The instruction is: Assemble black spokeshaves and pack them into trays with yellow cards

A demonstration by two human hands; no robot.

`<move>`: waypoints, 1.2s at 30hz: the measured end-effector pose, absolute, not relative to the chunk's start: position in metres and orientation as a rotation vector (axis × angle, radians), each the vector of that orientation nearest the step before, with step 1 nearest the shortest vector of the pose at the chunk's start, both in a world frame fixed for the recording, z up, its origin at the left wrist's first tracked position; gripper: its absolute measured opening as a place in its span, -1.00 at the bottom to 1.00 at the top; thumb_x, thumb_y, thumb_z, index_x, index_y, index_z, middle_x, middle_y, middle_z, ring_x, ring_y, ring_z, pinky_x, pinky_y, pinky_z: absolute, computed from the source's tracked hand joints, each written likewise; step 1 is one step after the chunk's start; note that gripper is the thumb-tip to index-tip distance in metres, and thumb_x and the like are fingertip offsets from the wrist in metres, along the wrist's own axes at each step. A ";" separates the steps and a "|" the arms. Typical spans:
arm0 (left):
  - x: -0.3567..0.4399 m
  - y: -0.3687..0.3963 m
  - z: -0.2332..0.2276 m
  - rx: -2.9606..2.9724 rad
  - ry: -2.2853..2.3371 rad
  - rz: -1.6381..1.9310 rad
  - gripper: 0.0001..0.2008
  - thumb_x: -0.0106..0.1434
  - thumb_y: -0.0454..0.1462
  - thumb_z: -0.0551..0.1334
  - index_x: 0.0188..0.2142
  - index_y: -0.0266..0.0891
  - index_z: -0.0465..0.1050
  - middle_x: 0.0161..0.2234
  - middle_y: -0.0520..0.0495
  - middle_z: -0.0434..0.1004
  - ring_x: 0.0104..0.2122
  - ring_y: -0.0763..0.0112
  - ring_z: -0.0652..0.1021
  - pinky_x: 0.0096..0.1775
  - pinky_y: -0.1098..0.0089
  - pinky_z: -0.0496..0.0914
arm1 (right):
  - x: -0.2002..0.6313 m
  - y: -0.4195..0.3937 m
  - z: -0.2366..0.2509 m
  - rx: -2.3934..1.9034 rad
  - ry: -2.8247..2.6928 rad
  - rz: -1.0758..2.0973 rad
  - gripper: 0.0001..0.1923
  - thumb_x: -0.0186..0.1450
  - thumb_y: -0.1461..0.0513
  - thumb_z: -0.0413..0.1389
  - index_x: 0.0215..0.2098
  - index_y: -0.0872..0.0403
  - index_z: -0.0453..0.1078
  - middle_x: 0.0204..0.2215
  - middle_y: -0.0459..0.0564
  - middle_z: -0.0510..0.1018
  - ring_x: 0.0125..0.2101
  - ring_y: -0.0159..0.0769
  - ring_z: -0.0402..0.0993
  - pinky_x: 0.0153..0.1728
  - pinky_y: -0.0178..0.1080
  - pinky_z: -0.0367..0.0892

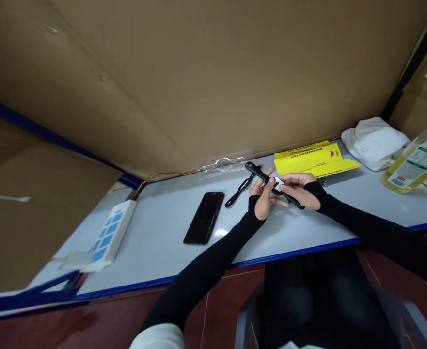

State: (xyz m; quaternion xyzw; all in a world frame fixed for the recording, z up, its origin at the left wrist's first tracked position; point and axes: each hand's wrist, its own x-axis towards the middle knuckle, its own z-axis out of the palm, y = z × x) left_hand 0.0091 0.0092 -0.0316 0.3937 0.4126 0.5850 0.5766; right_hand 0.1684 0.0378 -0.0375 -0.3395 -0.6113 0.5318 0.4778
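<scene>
Above the tabletop I hold a black spokeshave (pixel 256 171), its two handles slanting from upper left to lower right. My left hand (pixel 264 199) is closed around its middle, thumb on top. The fingers of my right hand (pixel 302 189) pinch a small white piece (pixel 278 184) against the spokeshave's centre; whether it is a blade, paper or cloth I cannot tell. Just left of my left hand, a second black spokeshave (pixel 243 185) lies on the table. Yellow packaging cards (pixel 308 161) printed "woodworking tool" lie behind my right hand.
A black phone (pixel 204 218) lies left of my hands. A white power strip (pixel 112 235) sits at the table's left end. On the right stand a bottle of yellow liquid (pixel 413 162) and a white cloth bundle (pixel 375 143). Clear plastic (pixel 224 166) rests by the cardboard wall (pixel 213 82).
</scene>
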 end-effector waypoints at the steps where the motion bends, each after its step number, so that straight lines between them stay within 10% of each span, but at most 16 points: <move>1: 0.009 0.009 -0.031 0.930 0.986 1.355 -0.21 0.11 0.06 0.54 0.23 -0.26 0.51 -0.23 -0.15 0.71 -0.33 0.09 0.76 -0.44 0.28 0.67 | 0.168 0.038 -0.038 -0.823 -1.475 1.307 -0.56 0.18 0.07 0.38 -0.04 0.11 0.68 -0.22 0.05 0.75 -0.31 -0.26 0.65 -0.18 -0.19 0.59; 10: 0.016 0.004 -0.026 0.916 1.109 1.456 -0.43 0.04 0.08 0.53 -0.16 -0.35 0.63 -0.40 -0.19 0.70 -0.49 0.13 0.71 -0.62 0.37 0.54 | 0.177 0.040 -0.030 -0.855 -1.780 1.002 -0.62 0.33 0.08 0.26 0.04 0.04 0.68 -0.28 0.01 0.74 -0.35 -0.25 0.59 -0.34 -0.22 0.48; 17: 0.009 0.009 -0.025 0.840 1.181 1.425 -0.49 0.05 -0.04 0.52 -0.16 -0.40 0.59 -0.36 -0.24 0.69 -0.47 0.05 0.72 -0.64 0.35 0.51 | 0.233 0.090 -0.021 -0.945 -2.298 0.247 -0.61 0.14 0.17 0.40 -0.06 0.06 0.67 -0.14 0.12 0.69 -0.04 0.03 0.45 -0.02 -0.01 0.37; 25: 0.007 0.009 -0.021 0.869 1.210 1.314 -0.54 0.08 -0.08 0.49 -0.19 -0.43 0.57 -0.47 -0.23 0.63 -0.45 -0.08 0.73 -0.68 0.32 0.48 | 0.255 0.122 -0.038 -1.186 -2.361 0.278 -0.55 0.07 0.42 0.17 -0.09 0.08 0.65 -0.24 0.03 0.62 -0.24 -0.16 0.48 -0.16 -0.18 0.37; 36: 0.008 0.011 -0.026 0.838 1.255 1.184 -0.63 0.16 -0.17 0.42 -0.18 -0.48 0.55 -0.46 -0.26 0.63 -0.48 -0.08 0.72 -0.70 0.31 0.48 | 0.250 0.096 -0.026 -0.928 -2.420 0.231 -0.54 0.24 0.06 0.32 0.10 -0.05 0.64 -0.12 0.12 0.63 -0.03 0.05 0.30 0.02 0.02 0.18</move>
